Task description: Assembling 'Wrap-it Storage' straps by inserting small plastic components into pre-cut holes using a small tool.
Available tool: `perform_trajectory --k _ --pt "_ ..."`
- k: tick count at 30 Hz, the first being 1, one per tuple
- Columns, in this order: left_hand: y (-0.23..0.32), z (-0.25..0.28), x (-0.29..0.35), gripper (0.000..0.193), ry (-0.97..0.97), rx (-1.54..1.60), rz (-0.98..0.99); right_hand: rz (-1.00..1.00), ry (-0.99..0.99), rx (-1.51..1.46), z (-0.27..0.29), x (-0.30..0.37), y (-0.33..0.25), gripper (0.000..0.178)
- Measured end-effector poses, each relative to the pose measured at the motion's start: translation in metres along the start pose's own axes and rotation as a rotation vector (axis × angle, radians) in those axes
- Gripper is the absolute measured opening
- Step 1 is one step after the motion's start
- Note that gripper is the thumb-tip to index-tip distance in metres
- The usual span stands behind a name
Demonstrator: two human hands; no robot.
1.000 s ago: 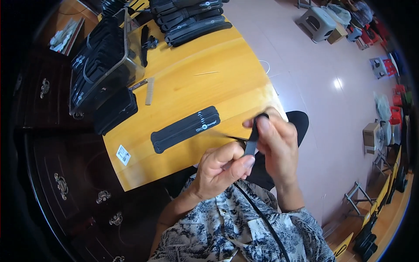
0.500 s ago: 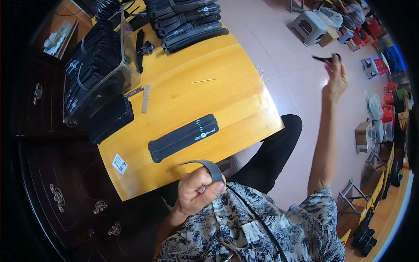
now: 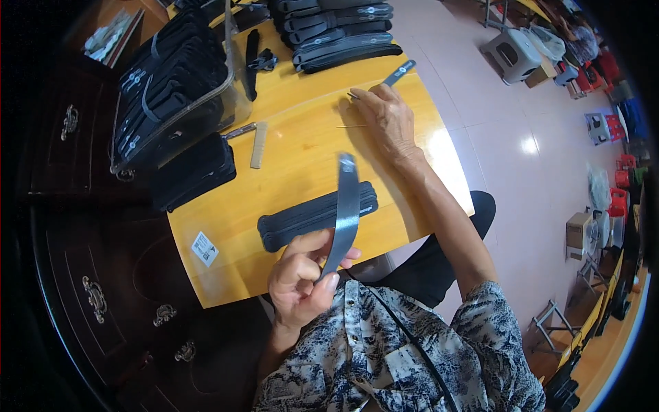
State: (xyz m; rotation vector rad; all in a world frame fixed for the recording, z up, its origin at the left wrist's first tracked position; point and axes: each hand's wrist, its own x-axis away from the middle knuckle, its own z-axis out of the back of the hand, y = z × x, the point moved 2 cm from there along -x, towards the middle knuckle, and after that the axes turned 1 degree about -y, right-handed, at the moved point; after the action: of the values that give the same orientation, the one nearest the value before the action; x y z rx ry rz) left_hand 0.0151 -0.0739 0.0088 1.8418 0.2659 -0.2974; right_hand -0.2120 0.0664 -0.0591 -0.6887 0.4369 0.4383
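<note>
Grey strap [image 3: 347, 209] pinched in left hand [image 3: 300, 278], above yellow worktop [image 3: 295, 147].
Lower end clamped between thumb and fingers [image 3: 328, 283], rest rising over black padded piece [image 3: 312, 214]. Right hand [image 3: 388, 120] resting flat farther back, fingers closed on thin black tool [image 3: 398, 71].

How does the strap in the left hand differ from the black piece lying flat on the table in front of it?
The strap is a single thin grey band, raised off the table and pinched in the left hand; the black piece is wider, thicker and ribbed, lying flat on the yellow table with no hand on it. The strap stands nearly upright and curves; the black piece lies straight. Both are long and narrow.
</note>
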Motion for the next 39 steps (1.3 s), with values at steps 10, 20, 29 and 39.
perform_trajectory --k 10,20,29,39 --pt "0.0 0.025 0.004 0.018 0.075 0.011 0.124 0.127 -0.178 -0.267 0.057 0.011 -0.067 0.03" --pt "0.019 0.024 0.028 0.024 -0.158 -0.16 0.424 0.058 -0.887 -0.459 0.122 0.125 -0.119 0.028" --pt "0.031 0.047 0.045 0.012 -0.136 -0.196 0.305 -0.089 -0.879 -0.584 0.113 0.165 -0.12 0.02" --pt "0.071 0.056 0.015 0.028 -0.322 0.708 -0.051 -0.17 -0.832 -0.402 0.072 0.154 -0.135 0.019"
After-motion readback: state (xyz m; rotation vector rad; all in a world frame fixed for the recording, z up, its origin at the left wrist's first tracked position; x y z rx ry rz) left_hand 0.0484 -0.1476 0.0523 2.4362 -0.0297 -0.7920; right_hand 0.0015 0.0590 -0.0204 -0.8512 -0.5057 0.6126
